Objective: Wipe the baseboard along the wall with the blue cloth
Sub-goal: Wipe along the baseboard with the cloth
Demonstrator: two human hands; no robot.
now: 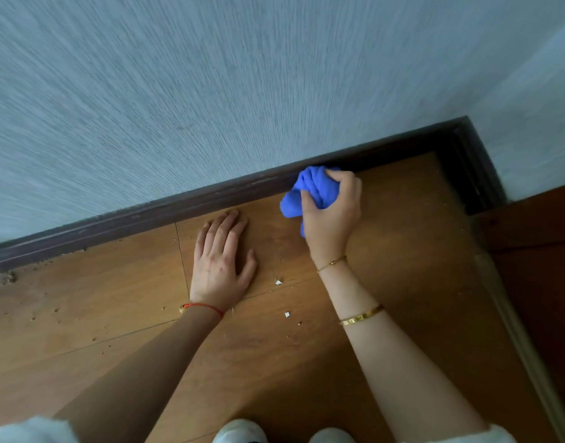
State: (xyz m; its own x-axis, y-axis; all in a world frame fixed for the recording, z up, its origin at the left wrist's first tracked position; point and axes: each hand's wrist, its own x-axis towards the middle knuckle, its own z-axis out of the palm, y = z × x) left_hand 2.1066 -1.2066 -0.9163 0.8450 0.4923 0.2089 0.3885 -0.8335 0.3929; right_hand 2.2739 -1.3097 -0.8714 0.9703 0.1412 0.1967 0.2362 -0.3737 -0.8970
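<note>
The right hand (330, 209) clamps the bunched blue cloth (310, 190) against the baseboard (178, 203) at two o'clock; the left hand (222, 260) lies flat, fingers together — crumbs (278, 281) may smear along the floor (114, 308).

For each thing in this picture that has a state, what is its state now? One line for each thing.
blue cloth: bunched up, pressed against the baseboard.
right hand: closed around the cloth.
left hand: open, flat on the floor, fingers toward the baseboard.
baseboard: dark, with dusty marks.
floor: wooden, littered with crumbs and small white bits.
</note>
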